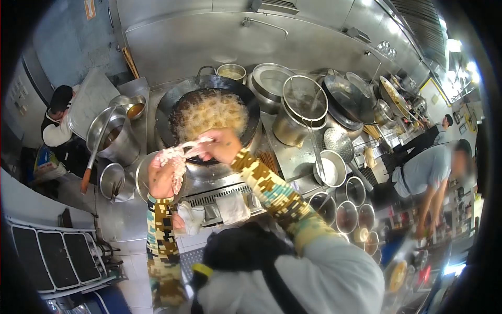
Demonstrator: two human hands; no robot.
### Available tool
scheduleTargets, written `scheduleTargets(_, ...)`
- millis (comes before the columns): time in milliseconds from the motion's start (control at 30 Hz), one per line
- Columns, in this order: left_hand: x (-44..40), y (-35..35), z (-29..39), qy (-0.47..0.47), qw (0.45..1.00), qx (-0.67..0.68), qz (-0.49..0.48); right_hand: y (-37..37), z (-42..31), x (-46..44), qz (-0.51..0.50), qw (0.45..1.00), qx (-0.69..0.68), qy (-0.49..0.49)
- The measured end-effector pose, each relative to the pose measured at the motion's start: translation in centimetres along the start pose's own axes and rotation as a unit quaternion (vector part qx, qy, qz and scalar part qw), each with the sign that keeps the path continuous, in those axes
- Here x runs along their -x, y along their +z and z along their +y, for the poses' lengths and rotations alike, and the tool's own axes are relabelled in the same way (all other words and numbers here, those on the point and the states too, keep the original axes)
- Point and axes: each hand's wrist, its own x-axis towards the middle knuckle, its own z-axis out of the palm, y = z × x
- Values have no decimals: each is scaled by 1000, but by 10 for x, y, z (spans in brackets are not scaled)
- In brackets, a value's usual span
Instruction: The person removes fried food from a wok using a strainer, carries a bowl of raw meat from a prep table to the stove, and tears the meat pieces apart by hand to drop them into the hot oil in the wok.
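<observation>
Pale, coated strips of raw meat [175, 157] stretch between my two hands in front of the wok. My left hand [161, 179] is closed round a clump of them, with some hanging down beside the wrist. The fingers of my right hand [222, 145] pinch the other end, over the near rim of the wok. The big dark wok [163, 118] holds bubbling oil with golden pieces frying [212, 112]. Below my left hand is a round metal bowl [142, 178], partly hidden by the hand. Both forearms wear camouflage sleeves.
A tall pot with a ladle [123, 138] stands left of the wok. To the right are a strainer on a pot [290, 131], a perforated skimmer [339, 142] and several small containers [346, 216]. One person [56, 131] is at the far left; others [426, 170] are at the right.
</observation>
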Motion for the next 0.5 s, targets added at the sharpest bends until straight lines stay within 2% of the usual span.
scheduleTargets(67,-5,-5,4,16,998,27,45,-35,4,-1,45,997,-51,39)
scheduleTargets(200,-10,-6,8,-18,999,29,-23,-59,8,8,3,979,-187,78)
scheduleTargets(233,-17,-21,-3,-104,981,138,-83,-56,1,11,-13,971,-224,85)
scheduleTargets(267,-12,-2,3,-68,993,65,-74,-52,-6,13,-29,961,-260,93)
scheduleTargets(300,-17,-3,-6,-159,975,140,-71,-50,-9,12,-32,954,-275,116)
scheduleTargets(333,-13,15,-14,-68,997,5,-27,-48,-2,9,-35,950,-286,122)
scheduleTargets(367,-10,23,-11,-81,994,-18,-74,-42,-1,10,-37,957,-259,122)
scheduleTargets(433,-5,48,-11,-44,987,-148,-37,-29,5,9,-31,966,-227,117)
scheduleTargets(500,-18,42,-31,66,977,-199,-46,-22,19,5,-13,971,-216,107)
